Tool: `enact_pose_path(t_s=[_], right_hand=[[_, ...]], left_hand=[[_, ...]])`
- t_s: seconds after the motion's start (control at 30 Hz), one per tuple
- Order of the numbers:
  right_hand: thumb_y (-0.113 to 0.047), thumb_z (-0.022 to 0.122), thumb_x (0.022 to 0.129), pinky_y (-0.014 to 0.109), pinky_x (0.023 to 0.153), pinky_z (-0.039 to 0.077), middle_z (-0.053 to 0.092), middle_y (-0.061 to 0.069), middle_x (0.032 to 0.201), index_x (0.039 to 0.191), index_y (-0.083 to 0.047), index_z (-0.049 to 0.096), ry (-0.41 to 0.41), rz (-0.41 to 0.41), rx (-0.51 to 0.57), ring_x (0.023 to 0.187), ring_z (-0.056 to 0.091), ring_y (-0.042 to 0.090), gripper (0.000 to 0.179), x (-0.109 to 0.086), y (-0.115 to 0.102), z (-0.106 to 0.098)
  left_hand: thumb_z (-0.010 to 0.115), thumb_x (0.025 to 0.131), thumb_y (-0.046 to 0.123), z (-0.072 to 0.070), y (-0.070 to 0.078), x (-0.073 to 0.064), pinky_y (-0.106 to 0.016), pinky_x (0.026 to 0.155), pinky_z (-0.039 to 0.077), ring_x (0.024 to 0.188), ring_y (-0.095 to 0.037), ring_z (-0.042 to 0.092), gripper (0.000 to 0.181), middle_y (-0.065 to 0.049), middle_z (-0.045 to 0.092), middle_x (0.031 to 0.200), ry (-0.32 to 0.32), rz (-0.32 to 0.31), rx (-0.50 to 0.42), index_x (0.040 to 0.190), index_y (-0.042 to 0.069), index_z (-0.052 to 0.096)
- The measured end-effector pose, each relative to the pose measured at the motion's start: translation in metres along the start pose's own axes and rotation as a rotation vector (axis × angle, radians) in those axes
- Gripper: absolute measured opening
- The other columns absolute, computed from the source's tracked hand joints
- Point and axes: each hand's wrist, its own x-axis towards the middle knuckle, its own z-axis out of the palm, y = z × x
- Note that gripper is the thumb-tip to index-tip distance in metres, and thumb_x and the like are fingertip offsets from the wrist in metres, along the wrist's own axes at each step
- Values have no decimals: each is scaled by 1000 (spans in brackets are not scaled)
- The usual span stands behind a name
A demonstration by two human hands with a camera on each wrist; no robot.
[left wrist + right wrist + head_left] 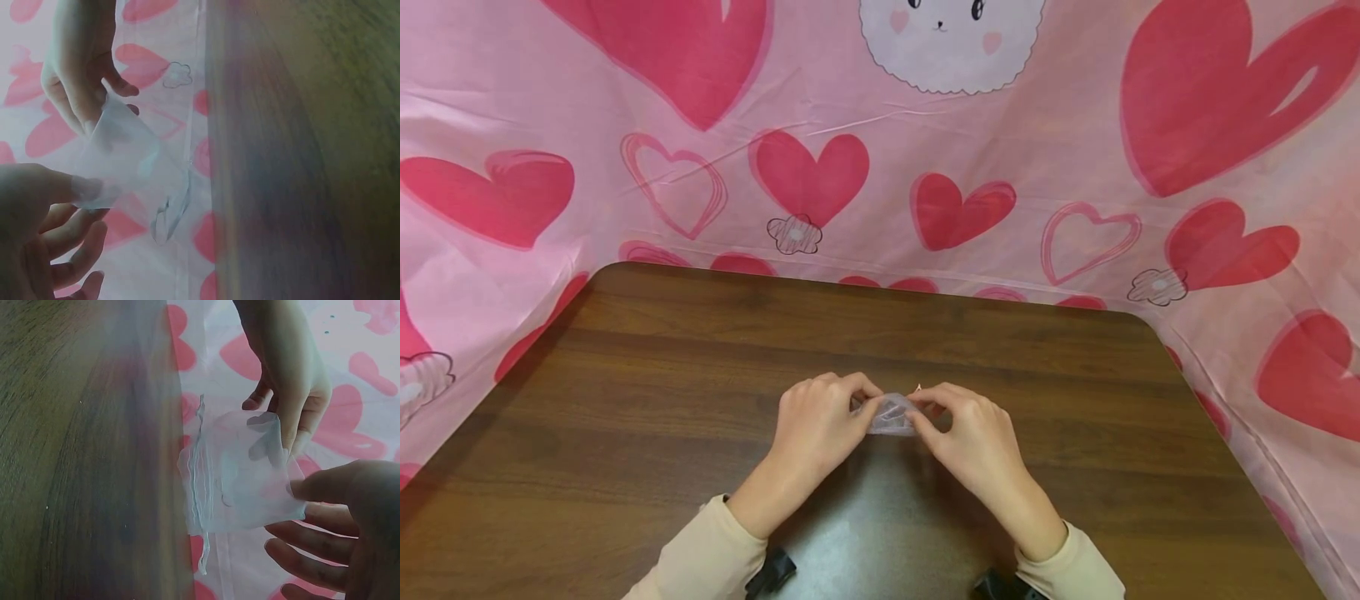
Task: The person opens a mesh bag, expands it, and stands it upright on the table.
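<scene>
A small sheer white drawstring pouch (pixel 892 414) is stretched between both hands above the table. In the head view, my left hand (pixel 823 421) pinches its left side between thumb and fingers, and my right hand (pixel 973 433) pinches the right side. The right wrist view shows the pouch (pixel 244 475) held by two corners of one end, with the gathered drawstring (pixel 201 469) at the opposite end toward the table. A cord loop (pixel 170 212) dangles from it in the left wrist view. The other fingers of both hands are loosely bent beside the thin fabric.
A dark brown wooden table (pixel 625 450) lies under the hands. Behind it and along its sides hangs a pink cloth (pixel 880 167) printed with hearts. Dark straps or devices (pixel 771 573) sit at the wrists by the beige sleeves (pixel 707 554).
</scene>
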Motion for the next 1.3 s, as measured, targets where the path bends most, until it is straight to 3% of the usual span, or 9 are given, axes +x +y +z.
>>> enact_pose_path(t_s=[0.3, 0.67, 0.93, 1.03, 1.3], right_hand=[[-13, 82, 80, 40, 64, 52, 73, -8, 89, 84, -20, 77, 35, 13, -20, 83, 71, 17, 10, 1, 0, 0], [-15, 85, 78, 38, 61, 50, 72, -9, 83, 79, -21, 73, 50, 21, -13, 77, 69, 16, 13, 1, 1, 0], [-14, 87, 75, 34, 55, 45, 69, -9, 78, 77, -22, 70, 62, 5, -12, 64, 64, 15, 19, 1, 2, 1], [-16, 87, 75, 33, 55, 44, 69, -10, 78, 77, -23, 70, 60, 5, -6, 62, 62, 12, 19, 1, 2, 1], [-20, 86, 77, 32, 58, 46, 69, -13, 79, 86, -22, 76, 83, -31, 10, 68, 64, 11, 14, 2, 2, 2]], left_hand=[[84, 79, 30, 1, 0, 0, -24, 48, 35, 54, -4, 48, 10, 17, 63, 66, -29, 20, -23, 81, 30, 75], [84, 77, 40, 1, 0, 2, -24, 51, 38, 57, -2, 49, 15, 21, 59, 67, -116, 46, -2, 86, 32, 75], [78, 82, 44, 1, 2, 1, -24, 51, 37, 60, -2, 51, 13, 20, 60, 67, -164, 75, -2, 87, 32, 76], [78, 83, 39, 1, 2, 1, -24, 51, 37, 59, -2, 50, 8, 21, 59, 67, -151, 82, 0, 86, 32, 77], [78, 83, 31, 1, 1, 1, -26, 51, 40, 57, -5, 54, 4, 17, 62, 66, -30, 45, -1, 80, 31, 76]])
